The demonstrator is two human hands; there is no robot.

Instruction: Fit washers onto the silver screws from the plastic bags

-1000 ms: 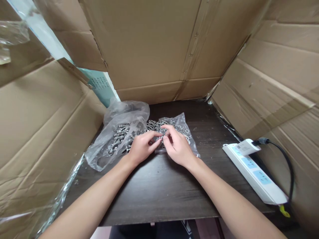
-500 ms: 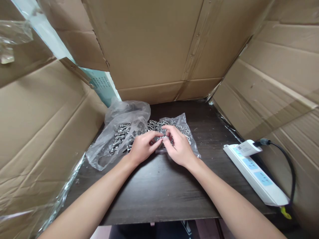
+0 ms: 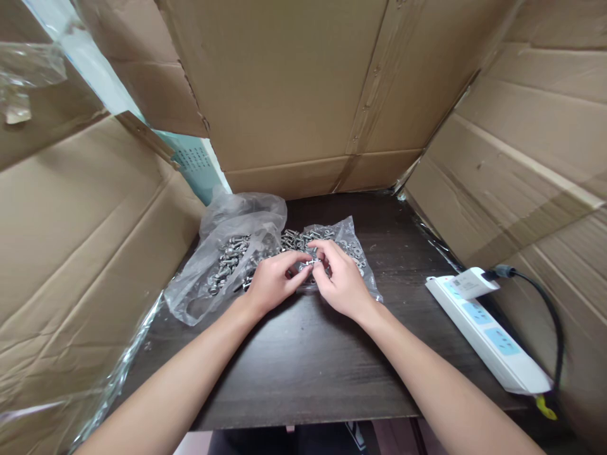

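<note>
My left hand [image 3: 271,282] and my right hand [image 3: 340,278] meet at the middle of a dark wooden table [image 3: 303,360]. Their fingertips pinch one small metal fastener [image 3: 310,262] between them; I cannot make out its exact kind. Under and behind the hands lie two clear plastic bags: the left bag [image 3: 222,262] holds several silver bolts, the right bag [image 3: 348,240] holds several small metal pieces.
Brown cardboard sheets wall the table in on the left [image 3: 71,240], at the back [image 3: 294,95] and on the right [image 3: 516,139]. A white power strip [image 3: 488,338] with a plugged-in adapter and black cable lies at the right edge. A pale blue printed sheet [image 3: 192,161] shows back left.
Both hands stay at the same spot over the bags; only the fingertips shift slightly around the small metal piece.
</note>
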